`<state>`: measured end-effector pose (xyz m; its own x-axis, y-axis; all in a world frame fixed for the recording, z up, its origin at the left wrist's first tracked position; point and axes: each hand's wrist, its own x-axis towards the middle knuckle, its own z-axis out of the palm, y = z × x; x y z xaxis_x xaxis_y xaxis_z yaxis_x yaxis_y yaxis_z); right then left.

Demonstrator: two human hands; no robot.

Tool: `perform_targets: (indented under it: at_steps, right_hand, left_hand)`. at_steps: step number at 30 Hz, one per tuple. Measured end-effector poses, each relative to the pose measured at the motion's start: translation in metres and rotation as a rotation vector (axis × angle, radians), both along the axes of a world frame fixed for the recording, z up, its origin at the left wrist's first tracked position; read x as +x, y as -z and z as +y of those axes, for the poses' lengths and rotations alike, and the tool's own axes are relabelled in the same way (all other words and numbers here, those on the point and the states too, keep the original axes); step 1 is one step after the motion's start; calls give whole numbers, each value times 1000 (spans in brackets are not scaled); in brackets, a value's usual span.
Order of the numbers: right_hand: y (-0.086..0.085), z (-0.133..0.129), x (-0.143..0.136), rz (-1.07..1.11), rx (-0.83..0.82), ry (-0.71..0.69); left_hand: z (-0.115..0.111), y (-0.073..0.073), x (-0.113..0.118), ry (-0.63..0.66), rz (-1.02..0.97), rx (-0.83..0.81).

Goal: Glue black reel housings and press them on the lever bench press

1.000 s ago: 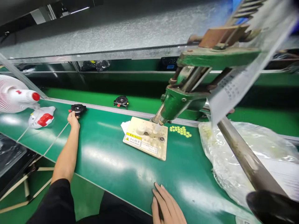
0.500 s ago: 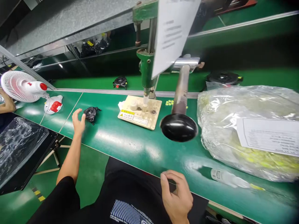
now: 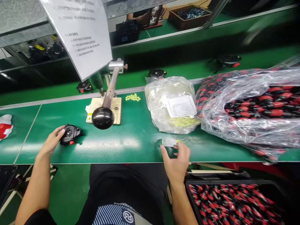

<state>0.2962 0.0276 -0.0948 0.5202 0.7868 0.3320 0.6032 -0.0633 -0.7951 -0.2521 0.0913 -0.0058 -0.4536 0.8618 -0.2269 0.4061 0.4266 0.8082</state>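
On the green bench at the left, my left hand (image 3: 54,139) has its thumb and fingers on the left edge of a black round part (image 3: 70,133) with a red tab. My right hand (image 3: 177,157) is at a small white bottle (image 3: 169,142) lying on its side, thumb and fingers apart around its near side. Between the hands and farther back stands a hand press with a black ball knob (image 3: 103,118) over a cream base plate (image 3: 117,107). Small yellow pieces (image 3: 132,97) lie right of the plate.
A clear bag of yellowish pieces (image 3: 159,106) lies right of the press, beside a large bag of red and black parts (image 3: 262,106). A bin of similar parts (image 3: 229,203) is below the bench edge. A paper sheet (image 3: 82,37) hangs over the press. More black parts (image 3: 157,73) sit behind.
The view has swung to the right. My left hand has come onto the black part, whose red tab now shows. My right hand has moved from the bench's front edge up to the bottle.
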Motion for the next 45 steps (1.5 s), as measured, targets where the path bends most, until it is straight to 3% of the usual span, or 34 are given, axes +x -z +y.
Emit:
perform_targets:
  at_steps: [5,11,13,16,19,26,30,34,39,45]
  right_hand:
    - [-14,18,-5,88,11,-221]
    - [-40,1,-38,475,-346,-807]
    - [-48,1,-48,616,-375,-890]
    - [-56,10,-51,840,-225,-717]
    - [-60,23,-42,1036,-39,-537]
    - [-82,35,-36,1238,5,-471]
    - [-107,33,-59,1140,100,-397]
    - [-125,24,-80,751,349,-313]
    - [-131,14,-86,188,487,-342]
    - [-133,18,-86,-51,607,-375]
  left_hand:
    - [-8,2,52,-52,-375,-80]
    - [-43,9,147,-71,-592,13]
    - [-51,8,180,-36,-659,3]
    - [-58,0,216,21,-724,-12]
    - [-64,-11,234,67,-773,9]
    - [-74,-21,252,167,-958,-90]
    - [-77,-21,256,185,-998,-112]
    - [-81,-23,257,158,-981,-98]
    - [-84,-27,258,173,-1002,-76]
    - [-86,-30,259,169,-1037,-84]
